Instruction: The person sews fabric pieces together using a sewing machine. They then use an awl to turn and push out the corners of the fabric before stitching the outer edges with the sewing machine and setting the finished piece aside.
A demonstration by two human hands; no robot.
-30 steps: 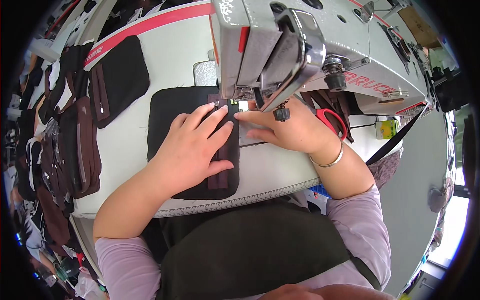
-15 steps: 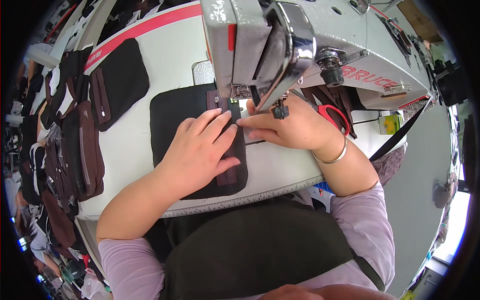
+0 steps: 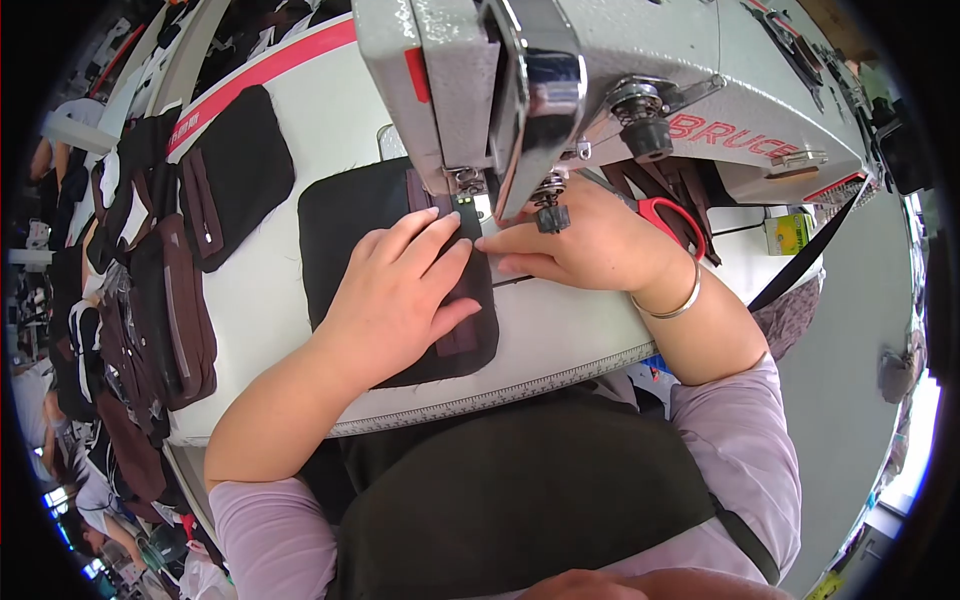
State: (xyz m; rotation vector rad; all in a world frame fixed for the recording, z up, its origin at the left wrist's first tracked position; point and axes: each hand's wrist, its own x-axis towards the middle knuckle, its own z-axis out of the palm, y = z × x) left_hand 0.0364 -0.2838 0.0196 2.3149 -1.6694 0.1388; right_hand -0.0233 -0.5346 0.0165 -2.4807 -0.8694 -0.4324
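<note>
A black fabric panel point(image 3: 340, 235) with a dark maroon zipper strip point(image 3: 460, 335) lies flat on the white machine table point(image 3: 560, 325). Its upper part is under the head of the sewing machine point(image 3: 720, 95). Spread flat on the panel, my left hand point(image 3: 395, 290) has its fingertips by the strip, just below the needle area. My right hand point(image 3: 580, 240) rests at the panel's right edge with fingers extended and apart, partly behind the machine's metal parts. The needle itself cannot be made out.
Another black piece with a zipper point(image 3: 240, 170) lies at the upper left, beside piled maroon and black pieces point(image 3: 180, 310). Red-handled scissors point(image 3: 675, 215) and a yellow-green box point(image 3: 790, 234) are right of my right hand. Other people are partly visible at the far left.
The view has shifted, so the machine head appears further left. The panel has moved slightly up towards the needle area, and its zipper pull no longer shows. Both hands remain beside the machine head.
</note>
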